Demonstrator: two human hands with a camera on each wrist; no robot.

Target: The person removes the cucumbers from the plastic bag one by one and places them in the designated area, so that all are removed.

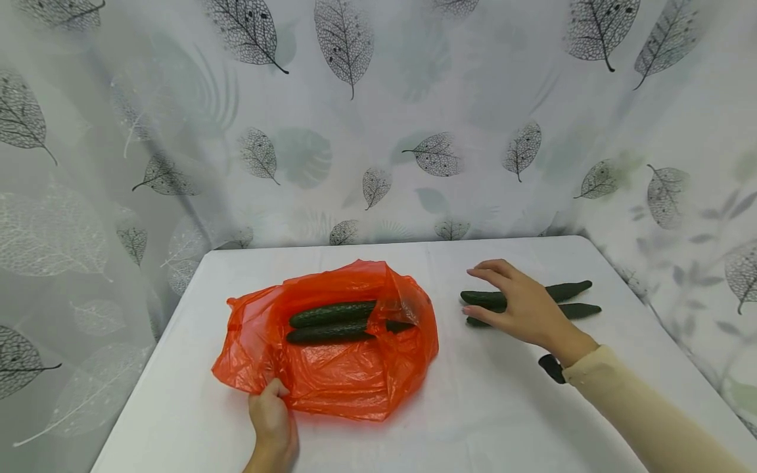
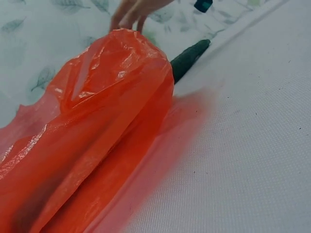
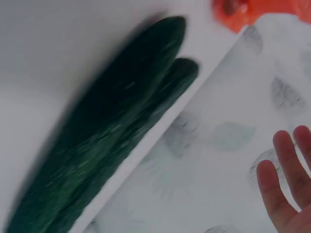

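A red plastic bag (image 1: 337, 384) lies on the table with its mouth spread, and two dark green cucumbers (image 1: 331, 315) rest inside it. At the bag's near left edge, my left hand (image 1: 271, 417) pinches the plastic between thumb and fingers. Over on the right, two more cucumbers (image 1: 568, 291) lie side by side on the white cloth. My right hand (image 1: 526, 305) hovers above them with fingers spread and nothing in its grasp. In the right wrist view, that pair of cucumbers (image 3: 102, 131) appears large, and the hand's fingers (image 3: 286, 165) are apart from them.
A white-covered table (image 1: 473, 407) carries everything. Behind it hangs a leaf-patterned curtain (image 1: 378, 131), which also runs along both sides. A black band (image 1: 552, 369) is on the right wrist.
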